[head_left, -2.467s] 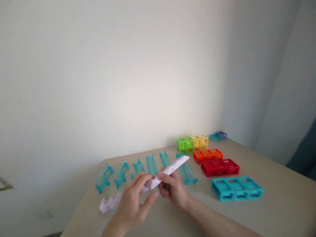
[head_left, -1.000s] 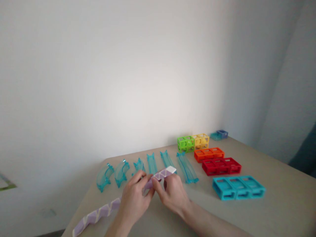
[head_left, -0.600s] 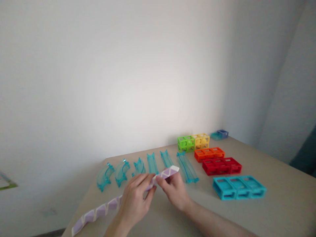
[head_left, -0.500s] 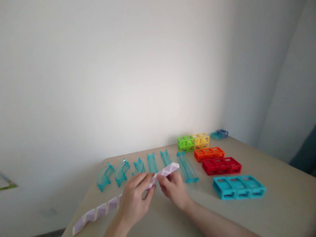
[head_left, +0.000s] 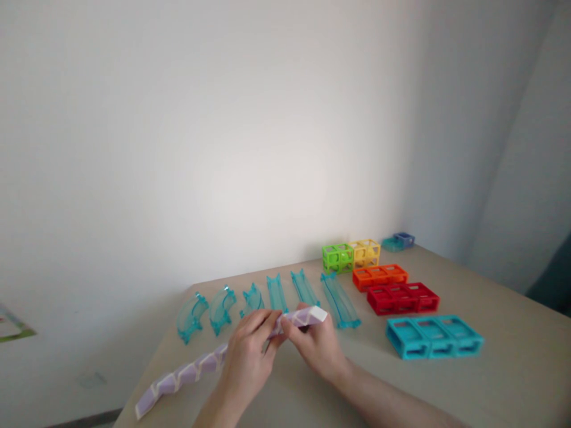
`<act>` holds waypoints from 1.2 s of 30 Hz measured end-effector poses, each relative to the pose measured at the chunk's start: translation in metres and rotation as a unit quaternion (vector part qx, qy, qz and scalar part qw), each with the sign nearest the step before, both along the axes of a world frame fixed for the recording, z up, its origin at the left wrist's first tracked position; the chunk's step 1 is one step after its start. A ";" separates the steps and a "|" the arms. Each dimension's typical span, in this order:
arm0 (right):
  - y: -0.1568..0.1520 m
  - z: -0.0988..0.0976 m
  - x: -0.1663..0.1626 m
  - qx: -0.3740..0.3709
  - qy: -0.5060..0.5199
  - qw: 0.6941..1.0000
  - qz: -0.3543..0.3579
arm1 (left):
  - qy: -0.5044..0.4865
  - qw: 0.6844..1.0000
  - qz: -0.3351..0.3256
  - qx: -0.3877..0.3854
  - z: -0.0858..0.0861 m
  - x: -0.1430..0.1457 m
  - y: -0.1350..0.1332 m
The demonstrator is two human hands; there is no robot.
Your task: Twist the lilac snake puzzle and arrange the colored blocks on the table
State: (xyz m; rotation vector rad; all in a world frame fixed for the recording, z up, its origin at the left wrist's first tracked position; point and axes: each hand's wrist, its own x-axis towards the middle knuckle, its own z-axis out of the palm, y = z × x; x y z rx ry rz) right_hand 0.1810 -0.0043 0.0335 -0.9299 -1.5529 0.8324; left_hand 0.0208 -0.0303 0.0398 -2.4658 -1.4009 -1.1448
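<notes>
A long lilac-and-white twisty snake puzzle (head_left: 188, 373) stretches diagonally from the lower left up to the middle of the view. My left hand (head_left: 250, 351) is closed around its middle stretch and covers several of its wedge segments. Close beside it, my right hand (head_left: 314, 345) grips the segments near the upper right end, thumb on the near side and fingers behind. The white end face points right, just past my right hand. Beyond both hands lie clear blue track pieces, a straight one (head_left: 277, 293) among them.
Curved blue track pieces (head_left: 193, 318) lie at the left of the table (head_left: 504, 392). To the right are turquoise (head_left: 435, 337), red (head_left: 402, 298) and orange (head_left: 380, 277) open-frame blocks. Green (head_left: 338, 258) and yellow (head_left: 366, 254) frames stand near the wall, with a dark blue block (head_left: 404, 240) at the far corner.
The snake puzzle's upper right end has dipped and rolled, so its white end face now shows. My right hand's fingers have moved up behind it. My left hand keeps its grip.
</notes>
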 end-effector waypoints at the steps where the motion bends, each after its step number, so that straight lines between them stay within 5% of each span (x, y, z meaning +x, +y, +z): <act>1: 0.002 -0.001 -0.002 -0.028 0.032 0.999 0.003 | -0.003 1.000 -0.002 0.001 0.000 0.000 0.000; 3: 0.004 -0.003 -0.008 -0.119 0.109 0.986 0.028 | -0.008 1.000 -0.002 0.014 -0.001 0.000 0.000; 6: 0.004 -0.001 -0.014 -0.289 0.235 0.921 0.112 | -0.009 0.998 0.000 0.059 -0.004 -0.003 0.002; 9: 0.003 0.002 -0.013 -0.349 0.312 0.865 0.180 | -0.015 0.997 -0.011 0.081 -0.002 -0.005 0.002; 16: 0.007 -0.001 -0.008 -0.259 0.245 0.923 0.146 | -0.067 0.995 -0.024 0.065 0.006 -0.002 -0.001; 21: 0.007 -0.004 -0.004 -0.082 0.066 0.994 -0.021 | -0.027 0.996 -0.011 0.081 0.000 0.000 0.001; 24: 0.005 0.002 0.005 0.033 -0.079 0.994 -0.065 | -0.010 0.997 0.006 0.079 0.000 0.000 0.001; 28: 0.002 0.013 0.015 0.127 -0.146 0.977 -0.094 | -0.011 0.997 0.020 0.071 0.005 0.002 0.000; 32: 0.001 0.014 0.015 0.128 -0.179 0.972 -0.080 | -0.003 1.000 0.006 0.022 0.008 0.006 -0.003; 36: 0.004 0.008 0.010 0.024 -0.132 0.990 -0.040 | -0.014 0.999 -0.008 -0.027 0.007 0.005 -0.004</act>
